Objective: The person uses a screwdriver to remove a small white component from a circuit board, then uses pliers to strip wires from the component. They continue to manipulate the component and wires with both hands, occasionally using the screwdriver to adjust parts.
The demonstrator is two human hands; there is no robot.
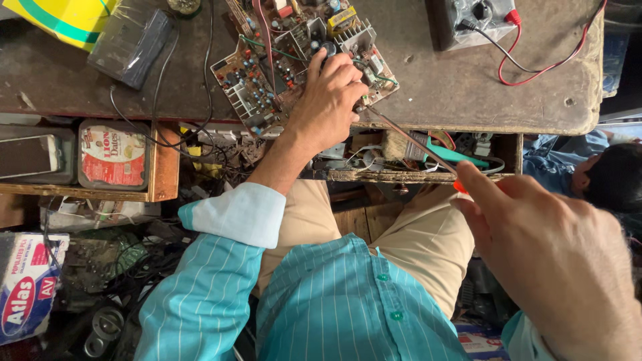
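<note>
We've got the circuit board [294, 67] lying at the table's [455, 100] near edge, left hand [328, 100] clamped on it, fingers curled. Right hand [555, 261] grips the screwdriver [411, 142], tip at the board's edge. Bare tabletop lies to the right, up to the red lead [535, 67].

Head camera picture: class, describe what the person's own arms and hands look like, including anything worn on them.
Both hands are bare: no gloves, rings or watch show. The left hand comes from a turquoise shirt sleeve with thin white stripes, rolled back to show a pale lining as a cuff. Beside the right hand, only a sliver of the same turquoise fabric shows.
</note>
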